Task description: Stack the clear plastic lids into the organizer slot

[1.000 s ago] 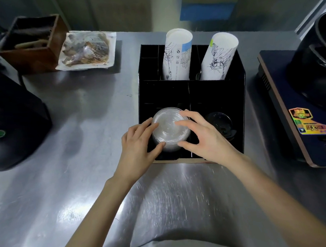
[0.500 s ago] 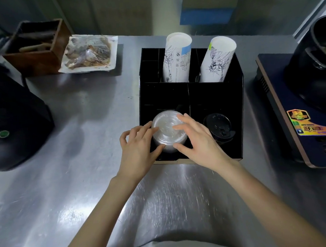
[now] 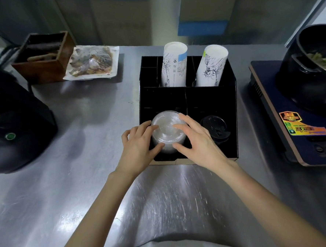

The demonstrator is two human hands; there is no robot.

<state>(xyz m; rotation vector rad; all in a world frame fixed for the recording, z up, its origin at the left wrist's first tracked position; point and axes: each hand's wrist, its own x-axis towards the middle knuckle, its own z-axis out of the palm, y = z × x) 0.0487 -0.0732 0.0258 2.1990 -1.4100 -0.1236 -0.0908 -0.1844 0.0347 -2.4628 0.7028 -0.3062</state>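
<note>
A stack of clear plastic lids (image 3: 167, 131) stands in the front left slot of the black organizer (image 3: 210, 99) on the steel counter. My left hand (image 3: 138, 145) grips the stack's left side, thumb at its front. My right hand (image 3: 197, 140) holds the right side, with fingers lying across the top lid. The lower lids are hidden inside the slot and behind my hands.
Black lids (image 3: 216, 128) fill the front right slot. Two sleeves of paper cups (image 3: 174, 65) (image 3: 210, 66) lean in the back slots. A black appliance (image 3: 11, 121) sits left, a cooker with a pot (image 3: 308, 76) right, and a wooden box (image 3: 43, 56) and wrapped tray (image 3: 92, 62) behind.
Both hands stay on the clear lid stack, which has sunk slightly lower into the slot. My view has shifted a little.
</note>
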